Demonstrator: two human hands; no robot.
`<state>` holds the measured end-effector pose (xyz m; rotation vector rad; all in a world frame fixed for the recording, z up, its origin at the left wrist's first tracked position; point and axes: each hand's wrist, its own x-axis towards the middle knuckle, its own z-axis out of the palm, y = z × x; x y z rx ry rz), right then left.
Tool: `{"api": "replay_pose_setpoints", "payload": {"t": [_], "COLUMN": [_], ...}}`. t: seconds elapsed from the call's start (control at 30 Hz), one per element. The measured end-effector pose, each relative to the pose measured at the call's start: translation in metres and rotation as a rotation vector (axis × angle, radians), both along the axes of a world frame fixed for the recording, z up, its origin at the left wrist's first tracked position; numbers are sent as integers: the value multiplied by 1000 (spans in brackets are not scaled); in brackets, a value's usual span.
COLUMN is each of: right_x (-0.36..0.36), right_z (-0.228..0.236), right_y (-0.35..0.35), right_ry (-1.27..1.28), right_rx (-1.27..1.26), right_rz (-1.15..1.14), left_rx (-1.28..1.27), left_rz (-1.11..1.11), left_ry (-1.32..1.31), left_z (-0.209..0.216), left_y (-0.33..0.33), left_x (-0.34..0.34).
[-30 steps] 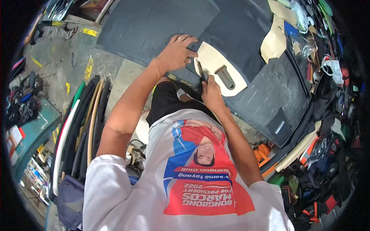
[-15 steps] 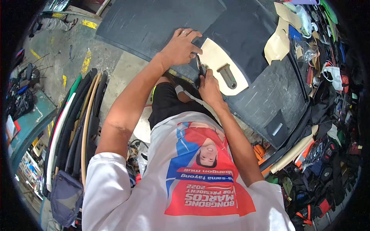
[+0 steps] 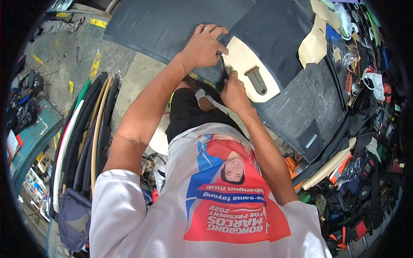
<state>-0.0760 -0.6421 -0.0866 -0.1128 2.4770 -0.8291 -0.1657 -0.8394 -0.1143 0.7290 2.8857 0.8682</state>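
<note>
A cream curved pattern piece (image 3: 245, 55) lies on black sheet material (image 3: 275, 32) over the dark work table. On the pattern rests a grey-green metal piece (image 3: 255, 79) with a rounded hole at one end. My right hand (image 3: 235, 92) is closed around a pair of scissors (image 3: 224, 66), whose blades point away from me along the pattern's left edge. Just beyond the blade tips, my left hand (image 3: 202, 46) has its thumb and index finger spread, pressing at the pattern's far corner and the black sheet. Its lower fingers are partly hidden.
Cream pattern offcuts (image 3: 313, 47) lie at the table's far right. Several rolls of material (image 3: 77, 142) stand at left beside a green bench (image 3: 36, 135). Piled bags and scraps (image 3: 361, 189) crowd the right side. A small black piece (image 3: 310, 139) lies near the table's right corner.
The view has shifted slightly. Both hands and the scissors stay at the pattern's left edge, the scissors showing less of their blades than before. The pattern and metal piece keep their places on the sheet.
</note>
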Motion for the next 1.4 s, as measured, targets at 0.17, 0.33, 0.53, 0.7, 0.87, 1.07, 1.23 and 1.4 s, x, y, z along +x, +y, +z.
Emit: {"api": "replay_pose_setpoints", "payload": {"t": [0.17,0.33,0.53,0.7,0.87,1.07,1.23,1.4], "right_x": [15,26,24,-4,-6,13,25,8], "right_z": [-14,-5,7,4,5,7,9,5], "right_y": [6,11,19,40,40,32,40,53], "right_ry": [96,45,1,18,-65,-41,52,-18], "right_rx": [-32,-22,36,50,92,65,34,63], "right_rz": [3,-18,83,260,306,184,200,276], "left_rx": [-30,-28,-56,28,8,19,17,11], "left_rz": [17,18,13,28,35,48,45,54], "left_ry": [-16,5,-9,11,-12,-7,-42,-30], "left_z": [2,1,4,-2,-7,-7,-5,-4], "left_y": [3,4,1,4,5,5,5,2], "left_x": [0,3,7,27,27,25,30,25]}}
